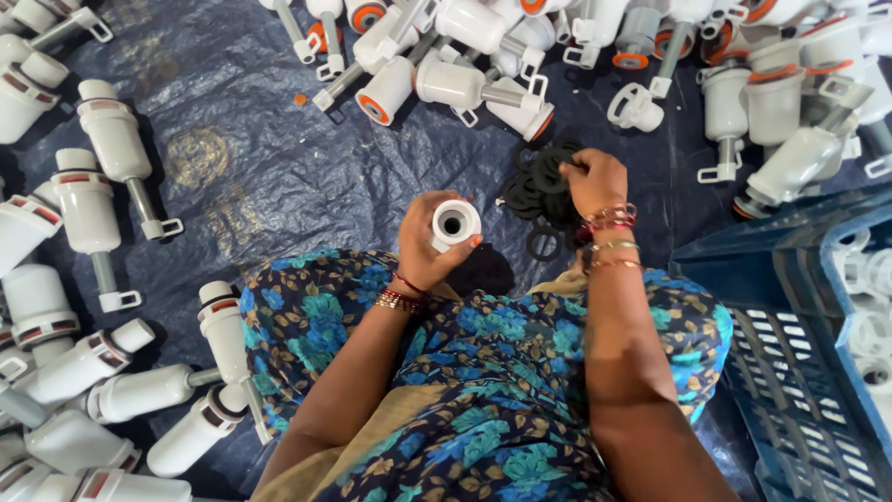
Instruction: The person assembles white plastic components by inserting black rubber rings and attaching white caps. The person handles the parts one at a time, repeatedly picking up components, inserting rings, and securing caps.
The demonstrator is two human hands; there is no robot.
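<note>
Head view: right hand (595, 181) on black rings (539, 195)

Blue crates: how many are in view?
1: a blue crate at the right edge, beside the right hand's arm, partly cropped; others may lie outside the frame.

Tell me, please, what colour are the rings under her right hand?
Black; the rings show best in the head view, beneath the right hand.
</note>
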